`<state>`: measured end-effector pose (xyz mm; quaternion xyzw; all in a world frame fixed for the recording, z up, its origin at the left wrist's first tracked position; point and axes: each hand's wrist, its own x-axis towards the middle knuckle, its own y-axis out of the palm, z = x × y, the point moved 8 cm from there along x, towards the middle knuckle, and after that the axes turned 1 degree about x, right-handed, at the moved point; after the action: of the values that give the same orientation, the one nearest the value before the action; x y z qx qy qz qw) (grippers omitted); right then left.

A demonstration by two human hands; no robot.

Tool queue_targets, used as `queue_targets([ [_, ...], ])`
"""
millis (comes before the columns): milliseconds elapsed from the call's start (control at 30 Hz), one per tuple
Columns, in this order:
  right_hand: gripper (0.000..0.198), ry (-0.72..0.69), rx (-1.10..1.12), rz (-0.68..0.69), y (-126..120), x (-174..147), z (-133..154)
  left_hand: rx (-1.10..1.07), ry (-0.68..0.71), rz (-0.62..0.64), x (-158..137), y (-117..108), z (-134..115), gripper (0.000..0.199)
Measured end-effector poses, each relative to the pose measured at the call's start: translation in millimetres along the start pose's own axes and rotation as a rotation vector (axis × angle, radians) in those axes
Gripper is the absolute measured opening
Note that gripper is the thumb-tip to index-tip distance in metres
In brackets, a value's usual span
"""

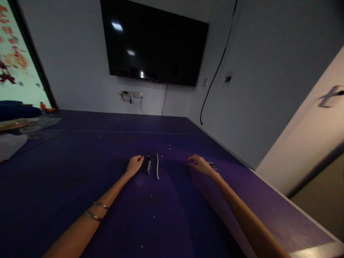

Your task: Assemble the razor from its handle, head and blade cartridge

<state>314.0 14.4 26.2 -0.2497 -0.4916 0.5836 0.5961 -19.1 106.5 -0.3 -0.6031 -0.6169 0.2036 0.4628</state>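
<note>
On the purple surface, my left hand lies with its fingers closed. Its fingertips meet the dark end of a small black-and-white strip-shaped piece; whether they grip it is too small to make out. Just right of that piece is a thin, slightly curved pale strip, apart from it. My right hand hovers low over the surface, fingers loosely bent and apart, with nothing visible in them. A small dark, shiny patterned item shows behind my right wrist, partly hidden.
Tiny white bits dot the purple surface. Clear plastic and dark blue cloth lie at the far left, near an orange object. A black cable hangs down the right wall. A television hangs ahead.
</note>
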Motion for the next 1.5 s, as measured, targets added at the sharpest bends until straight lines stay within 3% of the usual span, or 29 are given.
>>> queue_targets([
  [167, 0.046, 0.139, -0.043, 0.099, -33.9, -19.7, -72.0, -0.068, 0.013, -0.018, -1.2, -1.1, -0.1, 0.037],
  [267, 0.049, 0.145, -0.106, 0.152, -47.2, -26.9, -100.0, -0.096, 0.014, -0.024, -2.2, -2.0, 0.2, 0.036],
  [433, 0.054, 0.096, -0.177, 0.252, -48.4, -29.6, -125.0, -0.135, 0.046, -0.023, -2.1, -0.1, 1.3, 0.035],
  [667, 0.056, 0.035, -0.116, 0.278, -37.1, -30.2, -136.5, -0.135, 0.067, -0.022, -1.8, 1.9, 2.2, 0.036],
  [1133, 0.052, 0.035, -0.075, 0.283, -35.2, -30.8, -126.3, -0.103, 0.060, -0.007, -1.5, 4.6, 2.4, 0.036],
  [1300, 0.054, 0.012, -0.068, 0.248, -25.4, -15.6, -96.8, -0.120, 0.048, -0.005, -0.9, 6.6, 3.9, 0.036],
  [1500, 0.054, -0.085, -0.018, 0.261, 1.1, 15.0, -39.0, -0.115, 0.026, -0.011, -1.9, 6.3, 3.4, 0.035],
])
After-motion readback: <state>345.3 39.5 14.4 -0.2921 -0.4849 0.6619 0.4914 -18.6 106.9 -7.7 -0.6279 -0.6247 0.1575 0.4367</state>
